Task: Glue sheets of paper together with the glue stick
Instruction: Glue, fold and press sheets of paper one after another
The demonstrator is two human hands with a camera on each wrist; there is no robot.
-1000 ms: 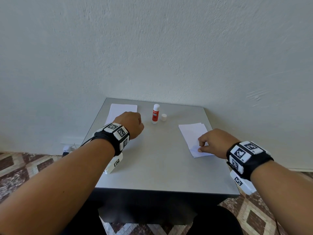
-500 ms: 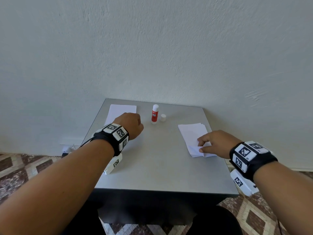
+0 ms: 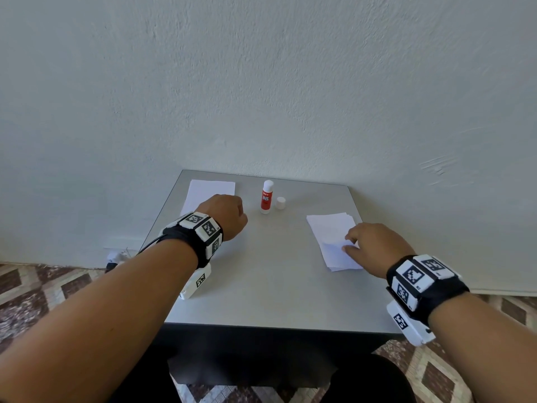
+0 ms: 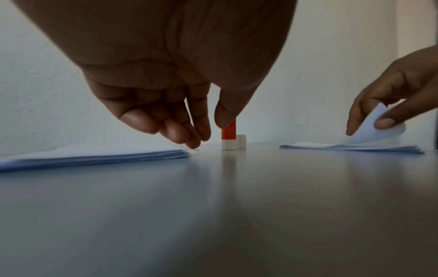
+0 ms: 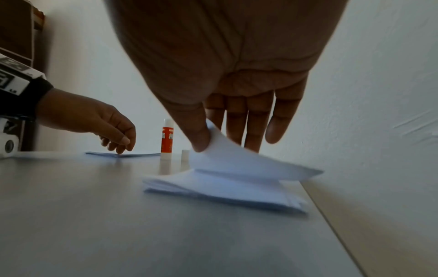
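So there's a small grey desk (image 3: pixel 261 274) pushed against a white wall (image 3: pixel 261 82); the glue stick (image 3: pixel 266 196) stands upright near the far edge, about midway along it, with its white cap (image 3: pixel 280 203) off and sitting just beside it on the right.

Two lots of paper on there; the left stack (image 3: pixel 203 190) lies by the far left corner, the right stack (image 3: pixel 334 242) lies close to the right edge, roughly halfway down it, and its sheets are a bit fanned out.

The right hand (image 3: pixel 374 248) has the top sheet (image 5: pixel 239 157) of the right stack pinched between thumb and index finger; the near corner of that sheet is peeled up and curling while the rest of it lies on the pile; the other fingers hang straight down behind it, and I can't tell if they touch the stack.

The left hand (image 3: pixel 225 216) hovers over the near right corner of the left stack, fingers loosely curled and pointing down, grasping nothing; the fingertips (image 4: pixel 192 144) are right at the paper's edge, can't really tell if they touch it or not.

Both wrists wear black bands with white marker blocks (image 3: pixel 203 225); patterned floor tiles (image 3: pixel 43 289) show around the desk.
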